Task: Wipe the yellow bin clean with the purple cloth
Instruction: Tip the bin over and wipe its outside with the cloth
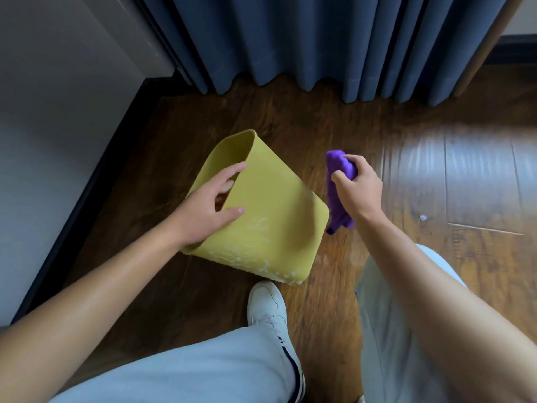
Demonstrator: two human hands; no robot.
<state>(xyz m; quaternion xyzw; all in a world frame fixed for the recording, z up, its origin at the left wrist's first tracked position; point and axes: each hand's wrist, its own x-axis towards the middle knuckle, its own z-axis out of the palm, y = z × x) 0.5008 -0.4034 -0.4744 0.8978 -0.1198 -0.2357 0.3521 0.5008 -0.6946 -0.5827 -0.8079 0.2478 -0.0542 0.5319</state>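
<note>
The yellow bin [261, 216] lies tipped on the wooden floor [334, 126], its rim pinched by the left hand [203, 207], thumb outside and fingers inside. Just right of the bin, the right hand [359, 190] clutches the bunched purple cloth [337, 196]. Best to keep the rim braced and press the cloth flat against the whitish marks on the bin's side.

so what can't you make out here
Head view only:
- Inside of the bin: hidden by its own wall, mouth turned away.
- Left hand fingers: partly behind the rim.
- Cloth: middle covered by the right hand.
- White marks low on the bin: too blurred to read.
</note>
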